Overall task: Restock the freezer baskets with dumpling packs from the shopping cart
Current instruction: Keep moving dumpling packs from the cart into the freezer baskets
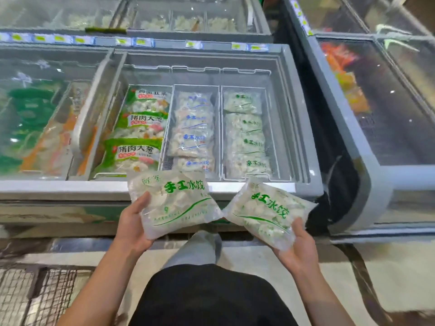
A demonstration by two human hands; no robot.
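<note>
Two clear dumpling packs are held above the front edge of the open chest freezer (296,128): the left hand (131,228) grips the left pack (174,201), the right hand (297,249) grips the right pack (268,210). Inside, three wire baskets (217,128) lie side by side, all filled. Another glass-topped freezer (376,118) stands at the right, and a wire cart (35,295) is at the lower left.

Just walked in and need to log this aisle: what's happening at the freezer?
A person stands at the open chest freezer, holding a dumpling pack in each hand. The left hand grips one green-lettered pack, the right hand another, both in front of the freezer's near edge. The three baskets inside already hold packs.
</note>
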